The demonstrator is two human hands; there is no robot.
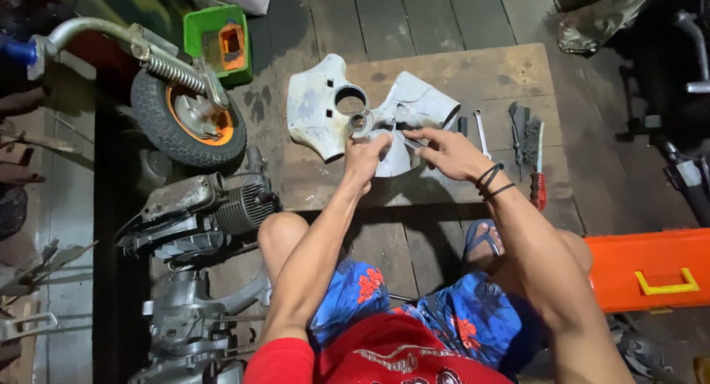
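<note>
A white, worn scooter body panel with round holes lies on a wooden board in front of me. My left hand pinches a small metal ring at the panel's middle. Beside it, my right hand rests its fingers on the panel's right wing; I cannot make out anything held in that hand. Black bands circle my right wrist. I sit on the floor in blue flowered shorts and a red shirt.
A wrench, a wire brush and a red-handled tool lie right of the panel. A small wheel with fork and spring, a green bin and engine parts are left. An orange toolbox sits right.
</note>
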